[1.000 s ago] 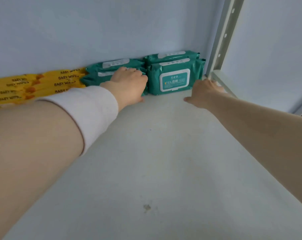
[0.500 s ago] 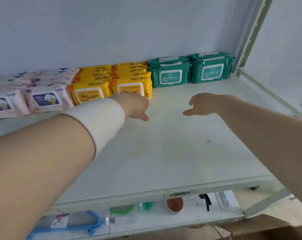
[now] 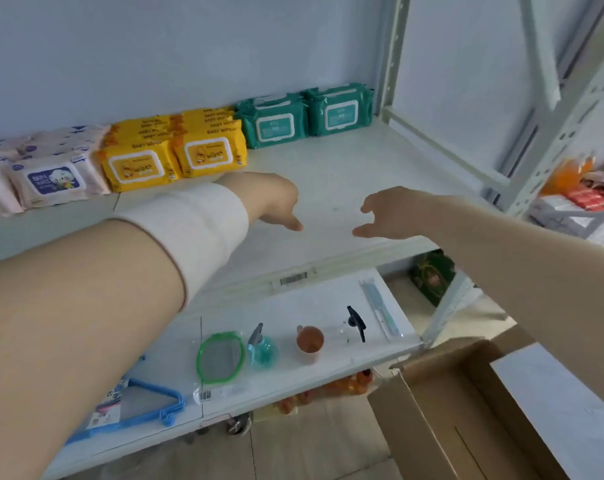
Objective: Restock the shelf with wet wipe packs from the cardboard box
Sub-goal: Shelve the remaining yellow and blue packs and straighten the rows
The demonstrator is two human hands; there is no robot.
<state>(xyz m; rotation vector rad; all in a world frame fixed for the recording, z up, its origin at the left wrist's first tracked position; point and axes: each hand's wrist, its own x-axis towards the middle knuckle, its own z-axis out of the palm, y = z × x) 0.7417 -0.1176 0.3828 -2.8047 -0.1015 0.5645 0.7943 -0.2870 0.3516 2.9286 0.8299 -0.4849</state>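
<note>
The teal soft-plastic wet wipe packs stand at the back of the white metal shelf, well beyond both hands, just right of the yellow baby-wipe packs and, further left, the pale pink packs. Such packs look light, squashy and slick-skinned. A grasp across the short sides, thumb on the stiffer flip lid, should hold best, while pinching a crimped end would likely let one sag.

The left hand, a white band on its wrist, hovers over the bare shelf front, fingers loosely curled, holding nothing. The right hand beside it is equally loose and empty. The brown cardboard box sits below the right forearm, its contents hidden.
</note>
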